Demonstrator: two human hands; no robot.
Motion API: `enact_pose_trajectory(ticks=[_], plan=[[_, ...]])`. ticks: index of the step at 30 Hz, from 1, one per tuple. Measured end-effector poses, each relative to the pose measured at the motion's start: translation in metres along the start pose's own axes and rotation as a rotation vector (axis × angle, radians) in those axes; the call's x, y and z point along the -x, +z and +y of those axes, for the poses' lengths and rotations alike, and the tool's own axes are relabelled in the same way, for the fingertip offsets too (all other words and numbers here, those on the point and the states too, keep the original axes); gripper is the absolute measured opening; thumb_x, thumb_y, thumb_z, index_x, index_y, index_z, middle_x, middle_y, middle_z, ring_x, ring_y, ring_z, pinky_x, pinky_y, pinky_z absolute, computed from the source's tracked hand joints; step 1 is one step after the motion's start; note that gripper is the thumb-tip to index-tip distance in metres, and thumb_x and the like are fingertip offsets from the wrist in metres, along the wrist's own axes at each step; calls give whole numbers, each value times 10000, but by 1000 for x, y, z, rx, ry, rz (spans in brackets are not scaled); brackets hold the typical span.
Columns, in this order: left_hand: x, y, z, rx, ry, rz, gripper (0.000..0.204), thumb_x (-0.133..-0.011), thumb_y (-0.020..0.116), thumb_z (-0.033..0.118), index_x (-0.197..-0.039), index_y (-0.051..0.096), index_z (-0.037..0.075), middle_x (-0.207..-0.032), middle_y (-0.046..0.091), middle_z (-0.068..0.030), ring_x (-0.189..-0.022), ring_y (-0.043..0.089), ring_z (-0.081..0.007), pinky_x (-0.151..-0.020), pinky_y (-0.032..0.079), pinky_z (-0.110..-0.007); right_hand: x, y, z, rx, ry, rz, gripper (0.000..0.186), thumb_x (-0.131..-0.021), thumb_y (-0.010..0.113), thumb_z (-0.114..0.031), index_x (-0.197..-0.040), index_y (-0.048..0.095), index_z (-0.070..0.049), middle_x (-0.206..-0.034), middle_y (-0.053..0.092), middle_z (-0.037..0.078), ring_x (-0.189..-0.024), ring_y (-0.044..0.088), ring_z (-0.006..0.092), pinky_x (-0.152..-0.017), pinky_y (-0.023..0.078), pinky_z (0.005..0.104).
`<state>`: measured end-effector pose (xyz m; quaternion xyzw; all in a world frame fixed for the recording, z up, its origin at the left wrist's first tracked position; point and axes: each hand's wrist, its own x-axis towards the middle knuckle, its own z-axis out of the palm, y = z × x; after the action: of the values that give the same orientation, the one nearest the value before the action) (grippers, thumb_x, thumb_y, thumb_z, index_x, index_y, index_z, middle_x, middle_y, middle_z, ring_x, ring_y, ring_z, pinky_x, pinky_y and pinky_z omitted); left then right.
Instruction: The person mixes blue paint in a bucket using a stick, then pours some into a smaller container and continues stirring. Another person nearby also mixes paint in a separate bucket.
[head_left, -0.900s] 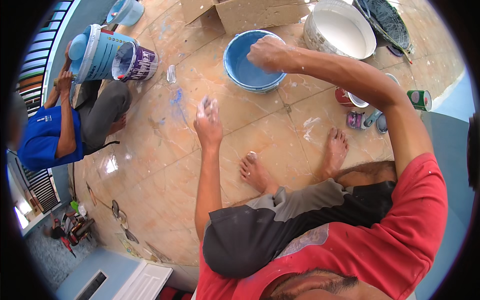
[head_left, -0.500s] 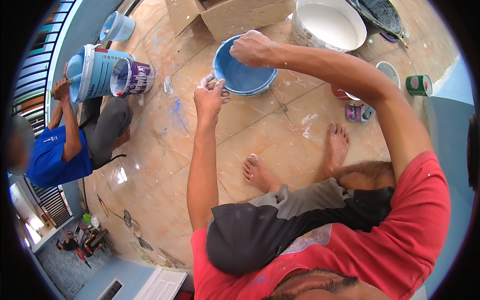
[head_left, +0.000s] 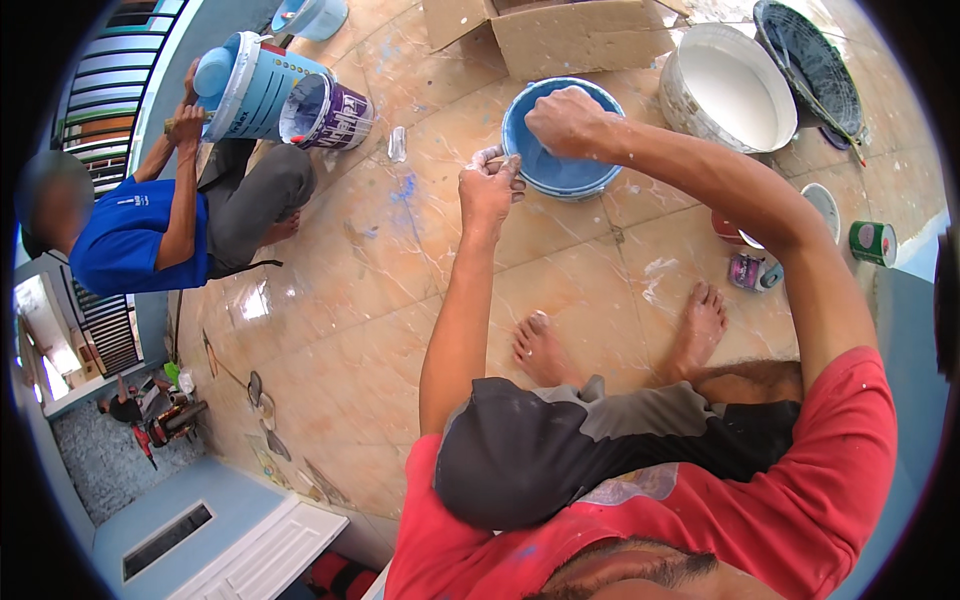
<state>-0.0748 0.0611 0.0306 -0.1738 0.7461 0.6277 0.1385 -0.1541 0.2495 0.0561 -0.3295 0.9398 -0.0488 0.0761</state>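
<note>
A blue bucket (head_left: pixel 573 175) stands on the tiles in front of me, bluish inside. My right hand (head_left: pixel 568 125), speckled white, is closed over its opening; whatever its fingers hold is hidden. Just left of the bucket's rim, my paint-smeared left hand (head_left: pixel 489 187) has its fingers curled; I cannot make out what is in them. A large tub of white liquid (head_left: pixel 728 90) is to the right of the bucket, with a dark basin (head_left: pixel 820 75) beside it.
At left, a person in a blue shirt (head_left: pixel 135 235) sits gripping a light-blue bucket (head_left: pixel 262 95), beside a purple bucket (head_left: pixel 325 115). A cardboard box (head_left: pixel 575 40) lies behind my bucket. Cans (head_left: pixel 873 242) stand at right. Another person (head_left: pixel 123 408) is at lower left.
My left hand has risen toward the blue bucket's rim. My right hand stays over the bucket. The whole view has shifted slightly.
</note>
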Motion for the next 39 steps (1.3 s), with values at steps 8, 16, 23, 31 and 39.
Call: enact_pose_trajectory(ticks=[8, 16, 23, 31, 39], plan=[[-3, 1, -8, 81, 24, 45, 474, -991, 803, 139, -1372, 621, -77, -934, 754, -94, -715, 708, -134, -597, 597, -287, 35, 5, 13, 111, -92, -9, 116, -832, 727, -79, -817, 829, -27, -837, 792, 205, -774, 801, 324, -671, 623, 435], [-1, -1, -4, 67, 13, 22, 423, -1009, 775, 138, -1349, 619, -60, -954, 735, -55, -737, 686, -116, -651, 599, -284, 6, 0, -1, -34, -22, 11, 140, -840, 706, -84, -852, 828, -18, -881, 805, 194, -834, 804, 335, -708, 622, 452], [-4, 7, -1, 58, 27, 23, 401, -1017, 753, 117, -1335, 608, -78, -1003, 719, -70, -822, 696, -133, -677, 647, -313, 32, 0, 28, 165, -50, 37, 154, -874, 702, -103, -846, 826, -16, -832, 794, 189, -770, 798, 325, -666, 616, 447], [33, 20, -2, 128, 80, -9, 372, -1008, 712, 19, -1303, 516, -94, -1134, 685, -158, -921, 717, -179, -724, 699, -352, 91, -67, 12, -61, 126, 125, 216, -961, 714, -200, -922, 776, 3, -783, 757, 209, -724, 760, 374, -651, 592, 480], [66, 55, -13, 76, 258, -10, 331, -975, 740, -16, -1233, 537, -65, -1097, 697, -145, -918, 690, -163, -766, 628, -317, 160, -42, 24, -164, 233, 284, 313, -996, 697, -284, -929, 747, 17, -730, 735, 205, -666, 740, 384, -639, 587, 505]])
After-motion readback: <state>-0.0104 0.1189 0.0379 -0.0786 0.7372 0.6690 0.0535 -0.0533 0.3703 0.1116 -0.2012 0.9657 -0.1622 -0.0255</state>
